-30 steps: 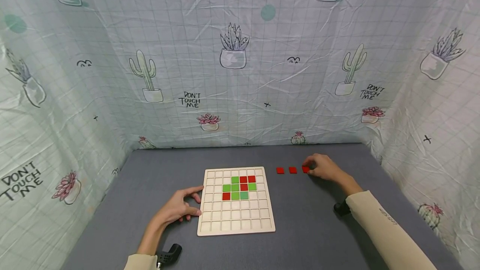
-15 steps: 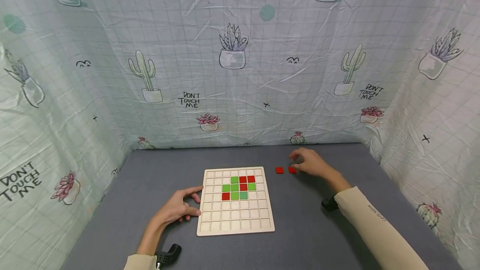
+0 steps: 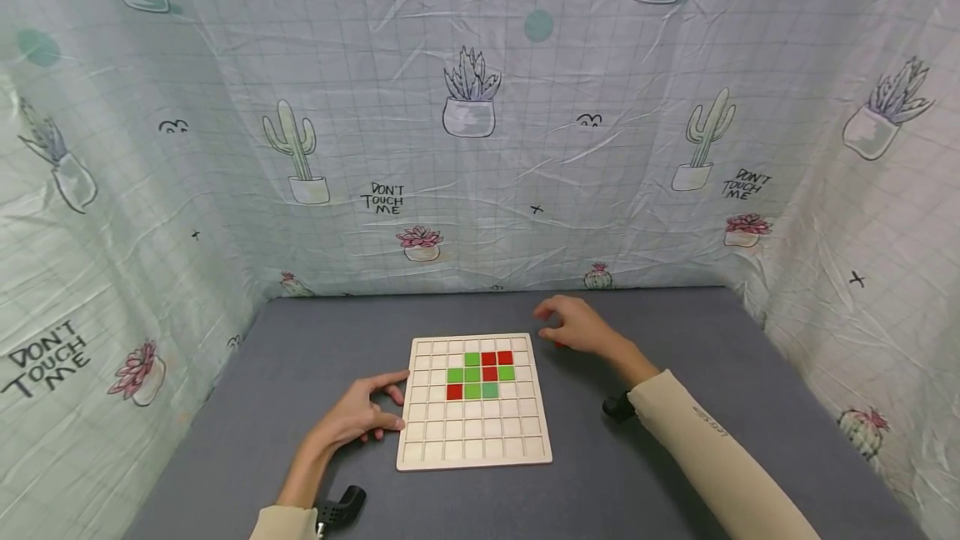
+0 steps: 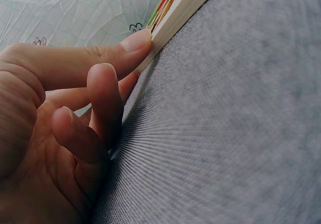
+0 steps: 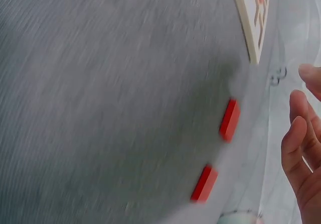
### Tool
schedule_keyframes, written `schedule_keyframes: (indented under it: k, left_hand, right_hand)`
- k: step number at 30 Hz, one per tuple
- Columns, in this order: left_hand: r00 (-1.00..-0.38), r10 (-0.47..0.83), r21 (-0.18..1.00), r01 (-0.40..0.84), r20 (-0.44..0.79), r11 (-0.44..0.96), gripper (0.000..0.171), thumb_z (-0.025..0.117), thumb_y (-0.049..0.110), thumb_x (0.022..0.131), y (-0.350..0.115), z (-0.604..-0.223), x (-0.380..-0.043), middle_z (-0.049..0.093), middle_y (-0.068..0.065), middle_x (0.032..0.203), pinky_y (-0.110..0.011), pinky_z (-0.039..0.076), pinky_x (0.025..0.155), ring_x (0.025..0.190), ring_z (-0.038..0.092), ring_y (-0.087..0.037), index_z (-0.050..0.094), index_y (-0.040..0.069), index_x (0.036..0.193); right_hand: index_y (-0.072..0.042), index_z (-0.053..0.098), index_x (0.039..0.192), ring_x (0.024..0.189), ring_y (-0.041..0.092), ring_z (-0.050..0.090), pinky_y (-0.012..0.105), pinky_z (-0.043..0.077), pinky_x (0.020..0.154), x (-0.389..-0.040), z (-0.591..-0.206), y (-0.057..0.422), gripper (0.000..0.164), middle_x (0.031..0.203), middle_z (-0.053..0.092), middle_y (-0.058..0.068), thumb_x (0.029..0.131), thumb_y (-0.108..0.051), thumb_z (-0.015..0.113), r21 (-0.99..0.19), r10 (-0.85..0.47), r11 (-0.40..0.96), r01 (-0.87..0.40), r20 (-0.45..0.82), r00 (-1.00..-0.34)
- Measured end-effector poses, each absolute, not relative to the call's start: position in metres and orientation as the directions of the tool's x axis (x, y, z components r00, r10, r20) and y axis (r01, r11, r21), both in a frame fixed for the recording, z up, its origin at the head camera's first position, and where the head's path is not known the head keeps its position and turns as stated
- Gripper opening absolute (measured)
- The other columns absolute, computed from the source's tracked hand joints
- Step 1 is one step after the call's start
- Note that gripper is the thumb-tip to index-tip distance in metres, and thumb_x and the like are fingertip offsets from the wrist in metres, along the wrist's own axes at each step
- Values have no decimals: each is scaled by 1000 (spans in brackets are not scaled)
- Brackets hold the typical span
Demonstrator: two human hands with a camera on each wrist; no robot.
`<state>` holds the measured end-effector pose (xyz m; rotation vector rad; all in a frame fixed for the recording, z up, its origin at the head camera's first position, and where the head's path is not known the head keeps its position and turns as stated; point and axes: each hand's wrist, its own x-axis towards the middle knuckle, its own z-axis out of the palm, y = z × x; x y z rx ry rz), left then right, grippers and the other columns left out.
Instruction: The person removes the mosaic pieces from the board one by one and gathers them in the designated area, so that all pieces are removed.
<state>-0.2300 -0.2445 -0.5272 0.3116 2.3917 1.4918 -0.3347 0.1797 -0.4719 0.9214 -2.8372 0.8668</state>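
A pale wooden grid board (image 3: 472, 451) lies on the table, with several red tiles (image 3: 454, 392) and green tiles (image 3: 472, 375) set in its squares. My left hand (image 3: 352, 411) touches the board's left edge with thumb and forefinger spread apart; its other fingers curl loosely, as the left wrist view shows. Beyond the board's far right corner, my right hand (image 3: 577, 326) hovers low over loose red tiles. In the right wrist view one red tile (image 5: 229, 120) lies nearer the board and another red tile (image 5: 204, 184) farther off. Nothing shows between the right hand's loosely bent fingers (image 5: 296, 131).
The dark grey table (image 3: 600, 473) stretches around the board on all sides. A fabric curtain (image 3: 480, 190) printed with potted cacti hangs behind it and along both sides. A black strap device (image 3: 341, 508) sits at the left wrist.
My right hand has moved left along the row of red tiles, from the far right one to the one nearest the board. My left hand and the board stay put.
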Motion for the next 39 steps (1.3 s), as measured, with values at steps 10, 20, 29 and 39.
schedule_keyframes:
  k: [10, 20, 29, 39]
  left_hand:
    - [-932, 333, 899, 20, -141, 437, 85, 88, 10, 78, -245, -529, -230, 60, -12, 109, -26, 37, 41, 51, 56, -13, 49, 10, 154]
    - [-935, 324, 898, 15, -144, 440, 85, 88, 10, 78, -244, -528, -230, 60, -11, 109, -26, 37, 42, 51, 56, -13, 50, 10, 154]
    - [-933, 333, 902, 23, -135, 430, 85, 88, 9, 78, -243, -527, -230, 60, -12, 108, -26, 37, 42, 51, 55, -13, 50, 8, 153]
    - [-936, 322, 900, 16, -139, 436, 85, 88, 9, 77, -242, -526, -229, 60, -12, 108, -26, 37, 42, 50, 55, -13, 50, 8, 153]
  right_hand:
    - [-3, 71, 125, 92, 23, 70, 37, 57, 78, -333, -475, 140, 32, 120, 71, 16, 95, -14, 74, -482, -585, 651, -587, 174, -792]
    - [-7, 73, 123, 86, 18, 69, 35, 56, 77, -326, -477, 103, 29, 115, 70, 9, 95, -14, 73, -479, -616, 639, -601, 149, -774]
    - [-11, 75, 122, 83, 13, 67, 30, 55, 76, -322, -484, 84, 26, 111, 71, 4, 96, -15, 72, -475, -650, 620, -625, 136, -748]
    - [-12, 75, 122, 86, 14, 69, 26, 54, 76, -317, -482, 66, 26, 109, 72, 3, 96, -18, 74, -464, -701, 589, -662, 114, -704]
